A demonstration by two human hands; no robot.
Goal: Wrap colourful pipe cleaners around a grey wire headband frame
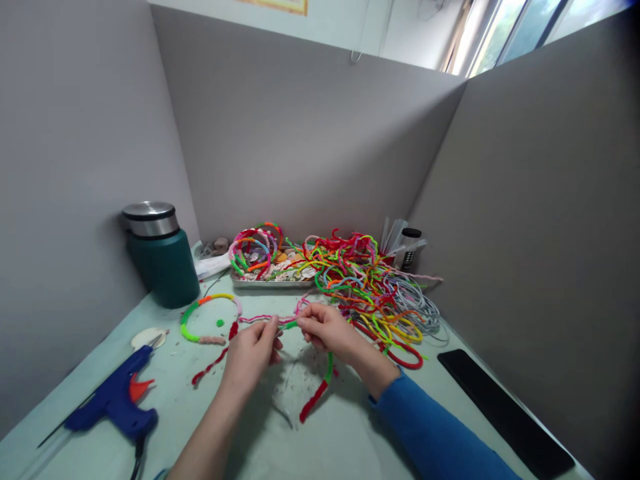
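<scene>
My left hand [253, 350] is closed, thumb and finger pinching near one end of a short green pipe cleaner [289, 325]. The fingertips of my right hand [331, 331] pinch the other end, and the fingers hide part of it. From beneath my right hand curves a strip wrapped in green and red pipe cleaner [315, 401]; whether it joins the held piece is hidden. A thin grey wire [283, 413] lies below my hands. Left of my left hand is a multicoloured open ring [204, 301], with a red pipe cleaner [213, 367] close by.
A blue glue gun [113, 397] lies at the left, behind it a teal flask [163, 267]. At the back, a metal tray [273, 285] holds wrapped rings and buttons, beside a tangled pipe-cleaner heap [350, 267] and grey wire coils [413, 303]. A black slab [500, 410] lies right. Grey partitions enclose the table.
</scene>
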